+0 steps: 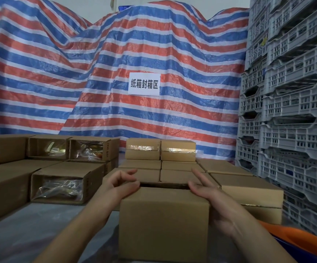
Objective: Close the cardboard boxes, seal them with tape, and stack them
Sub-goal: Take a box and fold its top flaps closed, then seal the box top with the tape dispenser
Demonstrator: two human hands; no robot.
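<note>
1. Cardboard box (163, 221) stands on the grey surface (40, 228), nearest the camera, centre frame. Near top flap lies flat; a dark gap runs along the far top edge, so the top is not fully shut.
2. Left hand (121, 184) rests on the box's top left corner. Thumb lies along the flap edge, fingers loosely curled above it, nothing pinched.
3. Right hand (207, 188) rests on the top right corner and right side. Fingers straight, spread, pointing away from the camera.
4. Sealed boxes (160, 149) sit behind, two side by side on a lower row, clear tape across their fronts.
5. Open boxes (57, 188) lie on their sides at left, plastic-wrapped contents showing in the openings.
6. Closed boxes (248, 188) lie right of the handled box, just beside it.
7. Striped tarpaulin (116, 54) hangs behind, with a white sign (144, 84) fixed to it.
8. Grey plastic crates (290, 111) stacked at far right.
</note>
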